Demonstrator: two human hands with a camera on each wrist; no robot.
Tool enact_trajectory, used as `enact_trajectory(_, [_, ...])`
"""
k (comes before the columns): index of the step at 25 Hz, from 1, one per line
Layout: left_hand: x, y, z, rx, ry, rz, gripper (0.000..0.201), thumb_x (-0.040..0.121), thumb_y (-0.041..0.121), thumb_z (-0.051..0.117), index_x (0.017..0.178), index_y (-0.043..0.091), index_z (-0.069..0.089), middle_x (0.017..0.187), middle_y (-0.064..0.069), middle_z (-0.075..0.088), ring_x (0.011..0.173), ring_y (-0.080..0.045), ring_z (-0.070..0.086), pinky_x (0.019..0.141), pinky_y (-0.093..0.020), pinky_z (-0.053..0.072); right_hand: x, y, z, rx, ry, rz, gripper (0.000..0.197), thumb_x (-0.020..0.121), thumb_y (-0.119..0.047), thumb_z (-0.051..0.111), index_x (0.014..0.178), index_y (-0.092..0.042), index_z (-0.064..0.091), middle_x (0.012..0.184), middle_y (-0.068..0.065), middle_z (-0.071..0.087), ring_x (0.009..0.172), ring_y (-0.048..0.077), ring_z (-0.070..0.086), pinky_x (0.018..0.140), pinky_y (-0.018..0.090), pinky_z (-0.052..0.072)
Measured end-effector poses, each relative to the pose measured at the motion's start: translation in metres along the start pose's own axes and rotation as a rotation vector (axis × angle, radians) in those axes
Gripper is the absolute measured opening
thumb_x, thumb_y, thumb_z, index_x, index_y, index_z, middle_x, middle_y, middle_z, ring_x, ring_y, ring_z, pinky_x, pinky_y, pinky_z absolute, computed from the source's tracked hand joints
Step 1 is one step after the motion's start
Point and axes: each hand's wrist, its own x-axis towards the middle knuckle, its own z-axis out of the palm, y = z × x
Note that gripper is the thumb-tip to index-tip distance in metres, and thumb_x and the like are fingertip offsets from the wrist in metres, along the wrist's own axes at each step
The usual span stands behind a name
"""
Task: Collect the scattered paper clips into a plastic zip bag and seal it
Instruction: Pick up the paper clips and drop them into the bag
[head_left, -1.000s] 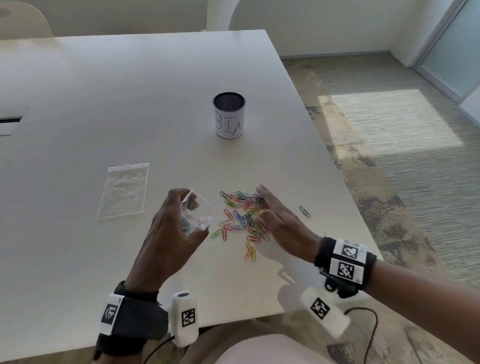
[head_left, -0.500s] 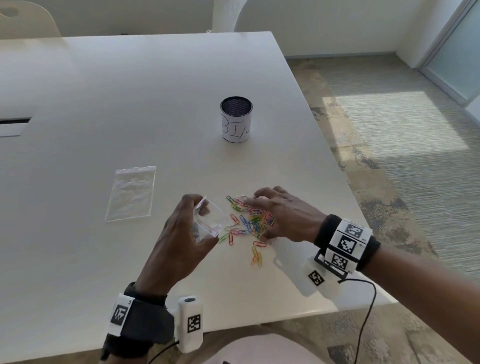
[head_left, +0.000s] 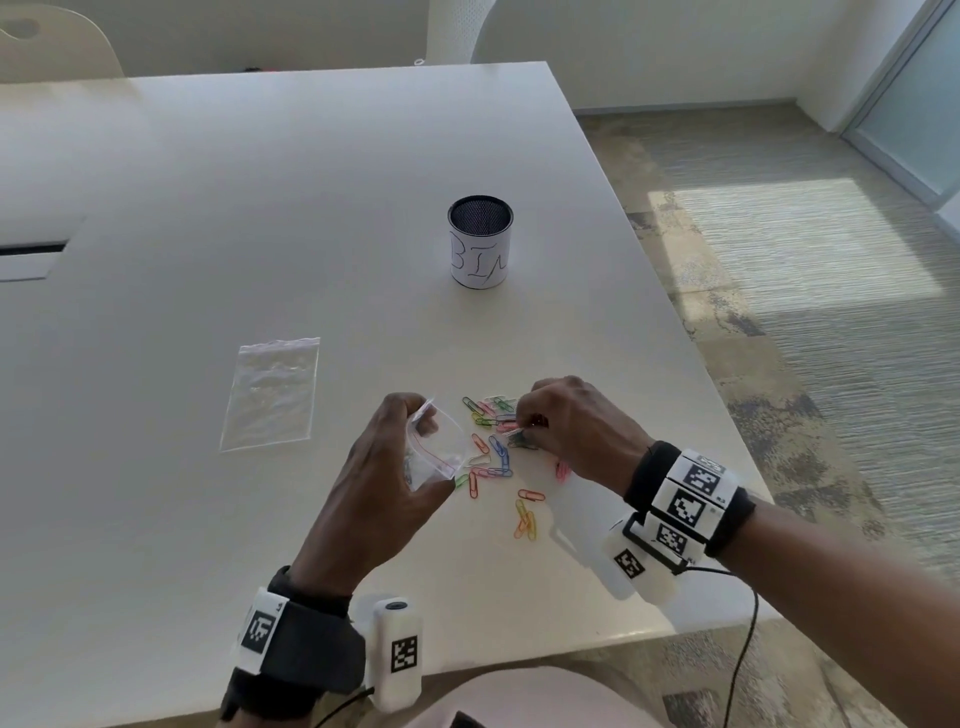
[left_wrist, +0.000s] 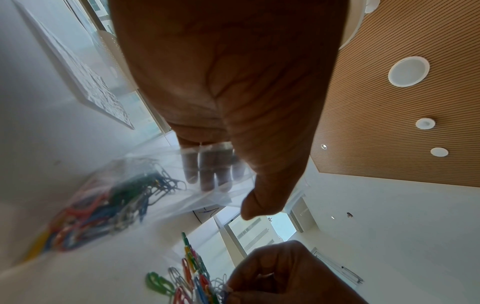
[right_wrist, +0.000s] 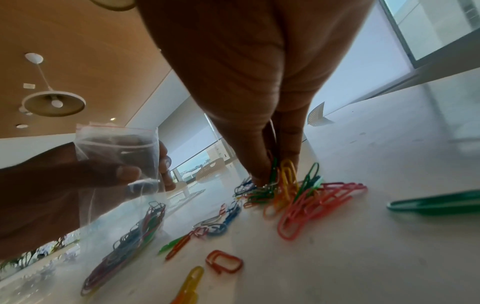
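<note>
My left hand (head_left: 400, 467) holds a clear zip bag (head_left: 436, 447) upright just above the white table (head_left: 208, 208), its mouth held open between thumb and fingers (left_wrist: 207, 170). Several coloured paper clips (left_wrist: 103, 205) lie in the bag's bottom. To its right, loose coloured paper clips (head_left: 493, 457) are scattered on the table. My right hand (head_left: 566, 426) is curled over the pile's far side, and its fingertips (right_wrist: 262, 170) pinch a bunch of clips (right_wrist: 280, 185) against the tabletop. The bag (right_wrist: 116, 164) stands left of that hand in the right wrist view.
A second, empty zip bag (head_left: 272, 395) lies flat to the left. A black mesh cup (head_left: 480, 244) with a white paper label stands farther back. The table's right edge (head_left: 727, 415) is close to my right hand, with carpet beyond. A chair back (head_left: 52, 47) stands far left.
My right hand, flat over the clips a second ago, has curled its fingers and gathered a bunch into a pinch. My left hand holds the open bag in about the same spot.
</note>
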Motion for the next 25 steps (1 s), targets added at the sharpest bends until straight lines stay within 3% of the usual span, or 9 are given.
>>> enact_trajectory(4, [0.0,0.0,-0.002,-0.002,0.004,-0.009,0.052,0.086,0.024,0.081,0.119,0.034,0.043,0.114,0.019,0.054,0.079,-0.012,0.062,0.057,-0.031,0.058,-0.004,-0.006,-0.013,0.255,0.08,0.126,0.005,0.089,-0.011,0.081,0.094,-0.01,0.083,0.09,0.0,0.08,0.077,0.01,0.074,0.075,0.014,0.059])
enact_trajectory(7, [0.001,0.001,-0.001,0.007,0.017,0.004,0.051,0.086,0.025,0.082,0.119,0.033,0.044,0.113,0.017,0.055,0.081,-0.007,0.061,0.059,-0.022,0.052,-0.008,-0.027,-0.03,0.586,0.142,0.187,0.008,0.085,-0.006,0.085,0.092,-0.008,0.083,0.084,0.002,0.082,0.079,0.017,0.078,0.078,0.022,0.064])
enact_trajectory(9, [0.001,0.001,-0.001,0.014,0.025,0.001,0.051,0.086,0.025,0.081,0.119,0.034,0.043,0.113,0.017,0.056,0.086,-0.003,0.061,0.065,-0.017,0.049,-0.009,-0.047,-0.038,0.679,0.146,0.154,0.008,0.085,-0.005,0.084,0.092,-0.007,0.083,0.084,0.003,0.082,0.081,0.018,0.08,0.078,0.023,0.064])
enact_trajectory(12, [0.001,0.001,0.0,0.024,0.026,-0.017,0.055,0.085,0.023,0.08,0.121,0.036,0.041,0.112,0.019,0.056,0.091,0.0,0.06,0.071,-0.014,0.044,-0.004,-0.074,-0.034,0.599,0.133,0.067,0.005,0.086,-0.007,0.084,0.089,-0.01,0.082,0.08,0.001,0.08,0.076,0.016,0.078,0.076,0.03,0.066])
enact_trajectory(14, [0.002,0.001,0.001,0.019,0.021,-0.045,0.058,0.085,0.02,0.079,0.125,0.035,0.041,0.112,0.014,0.058,0.089,-0.004,0.061,0.072,-0.018,0.045,0.001,-0.088,-0.024,0.487,0.136,0.016,0.005,0.087,-0.01,0.082,0.091,-0.012,0.083,0.083,-0.003,0.08,0.075,0.01,0.077,0.075,0.03,0.064])
enact_trajectory(18, [0.003,-0.001,0.0,-0.02,0.026,-0.066,0.053,0.085,0.017,0.078,0.122,0.034,0.044,0.107,0.01,0.063,0.084,-0.011,0.066,0.062,-0.025,0.052,0.008,-0.105,-0.009,0.317,0.103,-0.041,0.011,0.094,-0.013,0.075,0.101,-0.016,0.083,0.093,0.004,0.081,0.075,0.014,0.077,0.072,0.035,0.064])
enact_trajectory(22, [0.004,-0.003,0.0,-0.005,0.032,-0.045,0.053,0.083,0.015,0.082,0.121,0.029,0.047,0.106,0.012,0.062,0.092,-0.005,0.065,0.067,-0.02,0.049,0.004,-0.114,-0.016,0.213,0.008,-0.062,0.02,0.1,-0.006,0.065,0.11,-0.014,0.081,0.086,0.005,0.076,0.057,0.011,0.063,0.058,0.021,0.052])
enact_trajectory(25, [0.003,-0.005,-0.002,-0.005,0.027,-0.05,0.055,0.082,0.016,0.081,0.122,0.031,0.045,0.11,0.011,0.062,0.093,-0.01,0.065,0.07,-0.023,0.049,-0.002,-0.119,-0.026,0.242,0.074,-0.124,0.016,0.1,-0.008,0.067,0.106,-0.011,0.082,0.092,0.007,0.078,0.074,0.017,0.072,0.069,0.03,0.059])
